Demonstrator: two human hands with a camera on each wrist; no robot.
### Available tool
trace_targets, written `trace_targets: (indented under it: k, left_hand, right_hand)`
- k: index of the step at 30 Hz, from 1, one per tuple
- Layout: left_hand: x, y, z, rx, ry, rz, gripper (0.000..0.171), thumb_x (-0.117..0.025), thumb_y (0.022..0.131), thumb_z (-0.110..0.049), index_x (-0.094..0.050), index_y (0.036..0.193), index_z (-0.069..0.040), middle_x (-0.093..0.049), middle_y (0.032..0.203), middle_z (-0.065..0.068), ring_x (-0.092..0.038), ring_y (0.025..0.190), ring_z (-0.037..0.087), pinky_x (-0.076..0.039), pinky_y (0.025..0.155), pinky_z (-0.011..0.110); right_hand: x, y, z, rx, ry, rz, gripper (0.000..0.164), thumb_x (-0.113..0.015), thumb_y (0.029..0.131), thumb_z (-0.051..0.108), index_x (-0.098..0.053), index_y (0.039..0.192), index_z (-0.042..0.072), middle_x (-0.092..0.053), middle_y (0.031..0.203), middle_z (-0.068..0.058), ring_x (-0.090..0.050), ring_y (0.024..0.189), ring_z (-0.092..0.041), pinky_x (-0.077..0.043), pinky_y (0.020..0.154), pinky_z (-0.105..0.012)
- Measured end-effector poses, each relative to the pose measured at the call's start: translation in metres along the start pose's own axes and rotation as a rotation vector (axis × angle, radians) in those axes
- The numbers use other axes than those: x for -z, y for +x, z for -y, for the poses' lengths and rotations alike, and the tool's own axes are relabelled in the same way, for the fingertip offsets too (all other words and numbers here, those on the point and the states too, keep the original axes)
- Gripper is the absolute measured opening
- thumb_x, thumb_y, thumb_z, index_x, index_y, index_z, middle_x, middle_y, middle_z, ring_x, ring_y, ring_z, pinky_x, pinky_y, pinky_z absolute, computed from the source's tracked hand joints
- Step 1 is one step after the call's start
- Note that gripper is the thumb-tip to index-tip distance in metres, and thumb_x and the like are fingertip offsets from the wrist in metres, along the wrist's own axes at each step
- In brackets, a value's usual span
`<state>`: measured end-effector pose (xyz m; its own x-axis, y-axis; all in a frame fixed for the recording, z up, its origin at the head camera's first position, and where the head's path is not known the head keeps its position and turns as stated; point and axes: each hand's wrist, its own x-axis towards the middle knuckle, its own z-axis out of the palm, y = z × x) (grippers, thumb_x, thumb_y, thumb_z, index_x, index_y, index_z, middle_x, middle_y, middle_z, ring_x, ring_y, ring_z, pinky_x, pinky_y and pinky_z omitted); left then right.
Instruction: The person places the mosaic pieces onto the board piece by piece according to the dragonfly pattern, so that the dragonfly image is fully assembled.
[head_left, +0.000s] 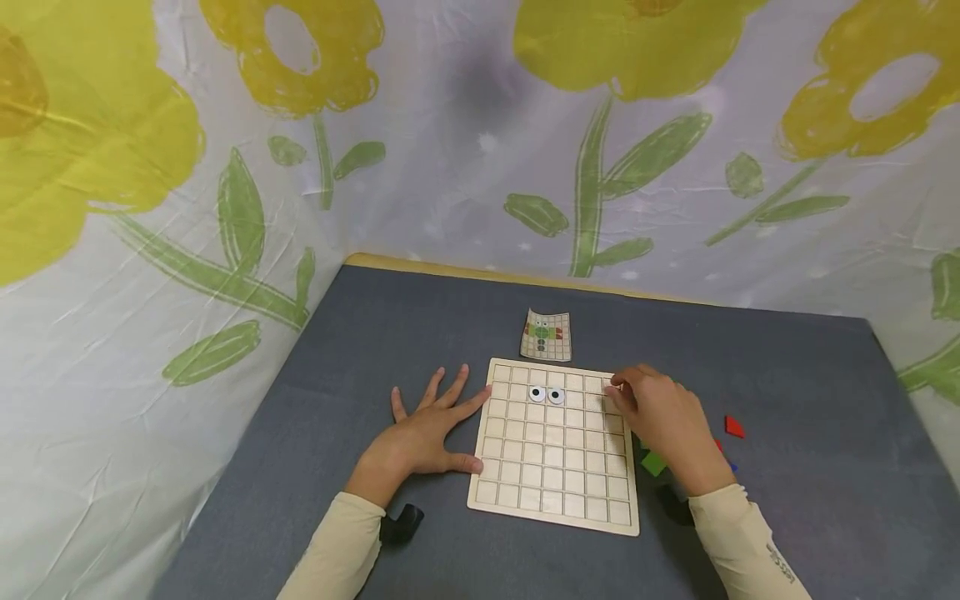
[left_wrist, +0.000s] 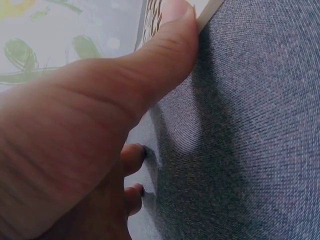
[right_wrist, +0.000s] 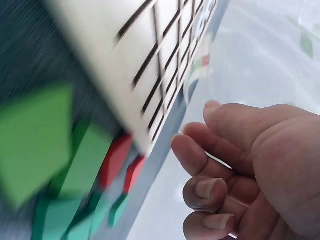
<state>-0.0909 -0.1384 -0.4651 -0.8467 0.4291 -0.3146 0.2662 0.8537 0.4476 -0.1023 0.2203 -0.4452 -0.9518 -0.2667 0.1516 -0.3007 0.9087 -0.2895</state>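
A pale wooden grid board (head_left: 553, 457) lies on the dark cloth. Two round eye pieces (head_left: 556, 396) sit side by side in its upper squares. My left hand (head_left: 420, 433) is spread flat at the board's left side, with thumb and index fingertips at the edge. In the left wrist view, the thumb (left_wrist: 155, 65) rests against the board's corner. My right hand (head_left: 663, 412) hovers over the board's upper right corner. Its fingers are loosely curled and nothing shows between thumb and fingertips in the right wrist view.
Green pieces (right_wrist: 35, 142) and red pieces (right_wrist: 116, 160) lie beside the board's right edge, partly under the right forearm. One red piece (head_left: 734, 427) lies farther right. Behind the board stands a small curled picture card (head_left: 546, 350). A flowered cloth (head_left: 465, 167) hangs around the table.
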Motion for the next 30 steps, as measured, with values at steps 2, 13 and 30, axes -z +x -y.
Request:
trace_targets:
  k: [2,13,30]
  left_hand:
    - [0.001,0.0,-0.001,-0.002,0.006,-0.005,0.112,-0.086,0.077,-0.063,-0.024,0.168,-0.041,-0.001,0.179,0.0,0.008,0.164,0.037,0.01,0.11,0.087]
    - [0.003,-0.001,-0.001,-0.005,0.005,-0.005,0.111,-0.085,0.078,-0.062,-0.025,0.169,-0.041,-0.002,0.179,0.0,0.008,0.164,0.038,0.01,0.11,0.087]
    - [0.002,-0.001,-0.001,-0.008,-0.017,0.008,0.111,-0.085,0.08,-0.061,-0.023,0.169,-0.041,0.0,0.179,-0.001,0.009,0.163,0.037,0.012,0.11,0.087]
  right_hand:
    - [0.006,-0.005,-0.01,-0.014,0.01,-0.006,0.02,-0.079,0.098,0.02,-0.077,0.111,0.005,-0.071,0.096,-0.008,-0.058,0.06,-0.012,-0.045,0.048,-0.031]
    - [0.025,-0.023,-0.049,-0.089,-0.001,-0.017,0.021,-0.077,0.099,0.017,-0.077,0.115,0.003,-0.073,0.106,-0.016,-0.066,0.066,-0.021,-0.049,0.048,-0.037]
    - [0.009,-0.009,-0.061,-0.162,-0.053,0.02,0.034,-0.079,0.098,0.024,-0.076,0.119,-0.002,-0.068,0.107,-0.021,-0.069,0.076,-0.034,-0.057,0.058,-0.051]
